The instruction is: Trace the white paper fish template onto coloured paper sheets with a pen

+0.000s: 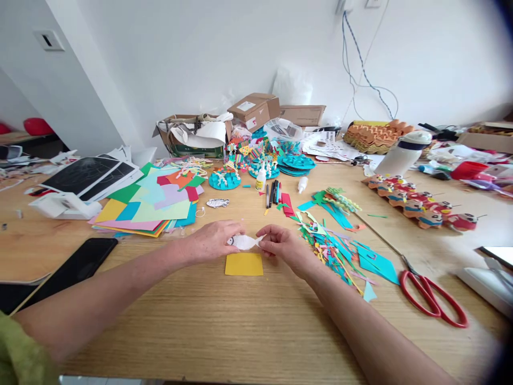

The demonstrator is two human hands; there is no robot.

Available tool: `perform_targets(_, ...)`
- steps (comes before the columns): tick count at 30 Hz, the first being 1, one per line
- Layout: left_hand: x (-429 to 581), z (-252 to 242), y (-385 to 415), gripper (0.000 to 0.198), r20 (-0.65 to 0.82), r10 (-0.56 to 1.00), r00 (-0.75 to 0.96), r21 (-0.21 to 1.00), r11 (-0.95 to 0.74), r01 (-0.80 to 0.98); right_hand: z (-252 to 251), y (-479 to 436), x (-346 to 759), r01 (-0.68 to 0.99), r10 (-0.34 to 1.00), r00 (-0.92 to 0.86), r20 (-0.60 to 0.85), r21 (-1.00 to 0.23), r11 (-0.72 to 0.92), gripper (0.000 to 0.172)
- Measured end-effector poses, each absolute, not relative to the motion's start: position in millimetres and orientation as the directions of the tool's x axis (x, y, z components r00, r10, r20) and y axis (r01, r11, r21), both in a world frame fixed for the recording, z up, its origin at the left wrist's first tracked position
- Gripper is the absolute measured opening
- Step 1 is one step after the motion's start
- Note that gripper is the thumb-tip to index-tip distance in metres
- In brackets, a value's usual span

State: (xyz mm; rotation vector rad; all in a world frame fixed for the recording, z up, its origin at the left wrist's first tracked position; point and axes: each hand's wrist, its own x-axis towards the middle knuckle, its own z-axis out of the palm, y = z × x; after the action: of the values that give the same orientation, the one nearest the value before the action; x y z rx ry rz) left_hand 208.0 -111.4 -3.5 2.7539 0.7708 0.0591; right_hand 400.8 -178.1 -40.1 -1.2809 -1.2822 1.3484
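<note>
Between my two hands is a small white paper fish point(245, 243) with a dark eye and head markings at its left end. My left hand point(218, 240) pinches it by the head, and my right hand point(282, 245) grips its tail. Just below the fish, flat on the wooden table point(208, 331), lies a yellow paper rectangle point(244, 264). A second fish cutout with dark patterning point(217, 203) rests farther back, beyond my left hand.
Red-handled scissors point(430, 297) lie at right beside colourful paper scraps point(332, 251). Stacked coloured paper point(160, 206) and a black phone point(76, 267) are at left. Pens point(274, 193), a glue bottle point(261, 179), turquoise discs point(224, 180) and painted egg-carton pieces point(420, 203) stand behind.
</note>
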Motion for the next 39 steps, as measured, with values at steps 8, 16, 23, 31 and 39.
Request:
perform_targets(8, 181.0, 5.3, -130.0, 0.022, -0.143, 0.578, 0.803, 0.21, -0.775, 0.595, -41.1, -186.3, 391.2, 0.378, 0.933, -0.202, -0.299, -0.902, -0.207, 0.008)
perform_targets(16, 167.7, -16.5, -138.3, 0.024, -0.052, 0.484, 0.873, 0.279, -0.833, 0.478, -46.8, -185.1, 389.7, 0.538, 0.94, -0.13, -0.315, -0.819, -0.2, 0.006)
perform_targets(23, 170.3, -21.5, -144.7, 0.022, -0.043, 0.381, 0.924, 0.273, -0.885, 0.378, -36.0, -187.0, 393.6, 0.655, 0.963, -0.109, -0.248, -0.746, -0.118, 0.009)
perform_targets(31, 169.6, -23.7, -144.4, 0.024, -0.02, 0.357, 0.934, 0.271, -0.897, 0.348, -24.0, -187.7, 410.9, 0.804, 0.984, -0.179, -0.002, -0.576, 0.145, 0.012)
perform_targets(39, 178.5, -20.0, -145.2, 0.022, -0.098, 0.426, 0.899, 0.239, -0.867, 0.437, -30.5, -190.8, 388.0, 0.859, 0.947, -0.319, -0.045, -0.436, 0.268, 0.011)
